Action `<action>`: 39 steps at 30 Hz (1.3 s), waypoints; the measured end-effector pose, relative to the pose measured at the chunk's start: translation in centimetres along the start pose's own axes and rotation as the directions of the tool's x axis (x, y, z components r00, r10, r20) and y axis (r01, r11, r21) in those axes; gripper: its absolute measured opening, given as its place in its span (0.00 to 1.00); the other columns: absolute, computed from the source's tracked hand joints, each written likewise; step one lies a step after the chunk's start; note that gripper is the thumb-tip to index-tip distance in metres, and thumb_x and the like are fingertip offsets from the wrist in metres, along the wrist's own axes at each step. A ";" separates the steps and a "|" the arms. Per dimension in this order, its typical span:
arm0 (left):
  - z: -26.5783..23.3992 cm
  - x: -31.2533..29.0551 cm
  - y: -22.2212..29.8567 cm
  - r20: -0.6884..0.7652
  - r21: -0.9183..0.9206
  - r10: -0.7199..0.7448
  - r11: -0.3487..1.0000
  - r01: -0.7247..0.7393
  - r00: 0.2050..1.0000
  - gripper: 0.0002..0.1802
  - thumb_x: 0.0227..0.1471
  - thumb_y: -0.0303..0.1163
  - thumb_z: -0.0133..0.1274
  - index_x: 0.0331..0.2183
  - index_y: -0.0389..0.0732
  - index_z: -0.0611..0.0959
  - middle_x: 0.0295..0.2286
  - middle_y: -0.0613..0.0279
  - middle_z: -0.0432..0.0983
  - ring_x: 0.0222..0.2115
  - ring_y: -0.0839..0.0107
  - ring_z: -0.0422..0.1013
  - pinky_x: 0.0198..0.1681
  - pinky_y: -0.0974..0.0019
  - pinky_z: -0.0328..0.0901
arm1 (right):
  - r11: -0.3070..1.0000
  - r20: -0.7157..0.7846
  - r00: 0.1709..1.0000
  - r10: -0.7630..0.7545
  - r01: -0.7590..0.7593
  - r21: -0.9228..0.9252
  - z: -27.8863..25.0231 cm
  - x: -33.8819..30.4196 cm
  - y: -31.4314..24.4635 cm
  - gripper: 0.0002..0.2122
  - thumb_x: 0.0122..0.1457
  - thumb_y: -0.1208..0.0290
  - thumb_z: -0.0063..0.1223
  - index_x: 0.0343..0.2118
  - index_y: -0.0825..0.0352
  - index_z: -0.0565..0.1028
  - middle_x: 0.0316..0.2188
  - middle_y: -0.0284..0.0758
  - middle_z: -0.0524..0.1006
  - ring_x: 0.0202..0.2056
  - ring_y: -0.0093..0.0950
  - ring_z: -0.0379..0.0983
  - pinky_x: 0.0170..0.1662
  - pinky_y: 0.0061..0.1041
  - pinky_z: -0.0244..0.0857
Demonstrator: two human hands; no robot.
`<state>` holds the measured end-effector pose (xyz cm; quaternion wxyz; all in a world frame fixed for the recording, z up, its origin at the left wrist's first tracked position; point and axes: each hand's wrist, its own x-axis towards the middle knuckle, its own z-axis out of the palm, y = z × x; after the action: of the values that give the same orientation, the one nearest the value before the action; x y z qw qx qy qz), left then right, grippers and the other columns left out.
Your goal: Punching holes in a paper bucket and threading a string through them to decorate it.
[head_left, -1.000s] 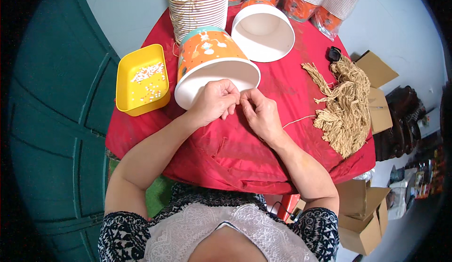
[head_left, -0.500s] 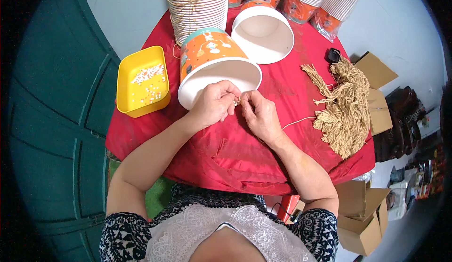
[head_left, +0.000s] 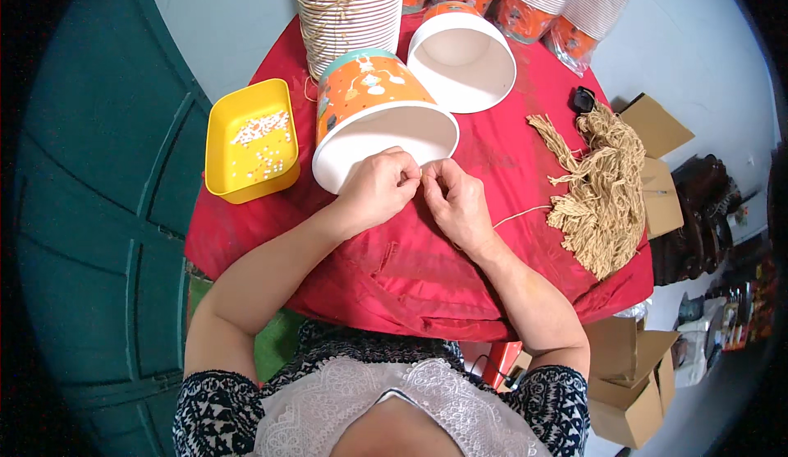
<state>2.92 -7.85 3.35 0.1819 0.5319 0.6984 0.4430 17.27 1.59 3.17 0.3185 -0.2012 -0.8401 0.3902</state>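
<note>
At the lower rim of an orange paper bucket point(head_left: 373, 87) lying on its side, my left hand point(head_left: 382, 184) and my right hand point(head_left: 456, 204) are pinched with fingertips almost touching. A bit of beige cord point(head_left: 522, 213) is between them; a length of it runs out past my right wrist toward the right. The bucket's white mouth faces me, partly covered by my left hand. What exactly the fingertips do with the cord is too small to make out. A thick bundle of beige cords point(head_left: 603, 198) lies on the right side of the table.
A yellow tub point(head_left: 215, 149) with small white and orange beads stands at the left. Behind are a second bucket point(head_left: 501, 63) on its side, a tall bucket stack point(head_left: 349, 13) and wrapped stacks. Red cloth point(head_left: 501, 157) covers the table. Open cardboard boxes point(head_left: 632, 391) stand lower right.
My left fingers have curled in and closed tighter at the cord, hiding the small bit that showed between the hands. My right hand has barely moved.
</note>
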 end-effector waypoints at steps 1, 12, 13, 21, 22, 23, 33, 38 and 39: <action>0.0 0.0 0.0 0.000 -0.001 0.001 1.000 -0.001 1.000 0.03 0.46 0.25 0.56 0.27 0.36 0.80 0.28 0.55 0.77 0.28 0.59 0.76 0.34 0.60 0.70 | 1.000 -0.001 1.000 0.000 0.000 -0.002 0.1 0.0 0.0 0.03 0.57 0.77 0.53 0.32 0.70 0.72 0.24 0.47 0.77 0.28 0.44 0.78 0.30 0.36 0.71; 0.0 0.1 -0.5 -0.006 -0.009 0.010 1.000 -0.010 1.000 0.05 0.49 0.28 0.54 0.27 0.36 0.81 0.29 0.53 0.78 0.31 0.55 0.76 0.36 0.58 0.70 | 0.997 -0.049 0.998 -0.050 0.046 -0.069 0.5 -0.1 0.4 0.04 0.57 0.76 0.54 0.33 0.69 0.72 0.22 0.46 0.77 0.25 0.43 0.78 0.28 0.37 0.71; 0.0 0.2 -0.4 -0.006 -0.010 0.009 1.000 -0.009 1.000 0.05 0.49 0.28 0.54 0.27 0.36 0.81 0.29 0.53 0.78 0.31 0.55 0.76 0.36 0.58 0.70 | 0.997 -0.048 0.998 -0.049 0.046 -0.069 0.4 -0.1 0.4 0.04 0.57 0.76 0.54 0.33 0.69 0.72 0.22 0.46 0.77 0.25 0.43 0.78 0.28 0.37 0.71; -0.1 0.4 -0.4 0.009 -0.034 -0.062 0.998 0.062 0.998 0.07 0.48 0.30 0.54 0.26 0.36 0.81 0.29 0.53 0.79 0.31 0.55 0.76 0.36 0.58 0.70 | 0.987 -0.047 0.991 -0.126 0.121 -0.107 0.3 -0.1 0.2 0.05 0.56 0.77 0.55 0.34 0.69 0.73 0.23 0.45 0.78 0.25 0.40 0.79 0.27 0.35 0.72; -0.1 0.4 -0.4 0.007 -0.034 -0.063 0.997 0.063 0.998 0.07 0.48 0.30 0.54 0.26 0.36 0.81 0.29 0.53 0.79 0.31 0.55 0.76 0.36 0.58 0.70 | 0.987 -0.045 0.991 -0.127 0.122 -0.106 0.4 -0.1 0.1 0.05 0.56 0.77 0.55 0.34 0.69 0.73 0.23 0.45 0.78 0.25 0.40 0.79 0.27 0.35 0.72; -0.2 0.4 -0.4 0.014 -0.035 -0.071 0.997 0.071 0.997 0.07 0.48 0.30 0.54 0.26 0.36 0.81 0.29 0.53 0.79 0.30 0.55 0.76 0.36 0.58 0.70 | 0.990 -0.039 0.994 -0.106 0.102 -0.099 0.3 -0.2 0.0 0.06 0.56 0.77 0.55 0.35 0.69 0.73 0.23 0.45 0.78 0.25 0.41 0.79 0.28 0.35 0.72; -0.3 0.6 -0.6 0.015 -0.022 -0.093 0.995 0.093 0.996 0.07 0.46 0.30 0.56 0.26 0.36 0.81 0.25 0.52 0.79 0.29 0.56 0.77 0.34 0.58 0.70 | 0.960 -0.013 0.977 -0.212 0.205 -0.190 0.1 -0.1 -0.1 0.07 0.54 0.78 0.56 0.36 0.68 0.74 0.29 0.44 0.79 0.28 0.41 0.78 0.29 0.36 0.73; 0.1 0.7 -1.7 -0.010 -0.095 -0.065 0.993 0.063 0.998 0.07 0.47 0.30 0.55 0.26 0.35 0.82 0.24 0.51 0.79 0.27 0.56 0.77 0.33 0.59 0.70 | 0.931 -0.005 0.964 -0.266 0.256 -0.261 0.1 0.0 -0.3 0.07 0.53 0.79 0.56 0.35 0.68 0.74 0.28 0.43 0.79 0.27 0.41 0.78 0.28 0.35 0.72; 0.1 0.7 -1.9 -0.019 -0.126 -0.058 0.990 0.055 0.998 0.07 0.48 0.29 0.55 0.26 0.35 0.83 0.24 0.50 0.79 0.27 0.56 0.77 0.33 0.59 0.70 | 0.921 0.009 0.962 -0.274 0.265 -0.284 0.1 0.0 -0.4 0.07 0.52 0.81 0.57 0.35 0.68 0.74 0.29 0.43 0.79 0.27 0.40 0.78 0.28 0.33 0.72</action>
<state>1.63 -7.30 1.94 0.2196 0.4945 0.6858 0.4867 17.17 1.30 3.47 0.3502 -0.1333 -0.9018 0.2155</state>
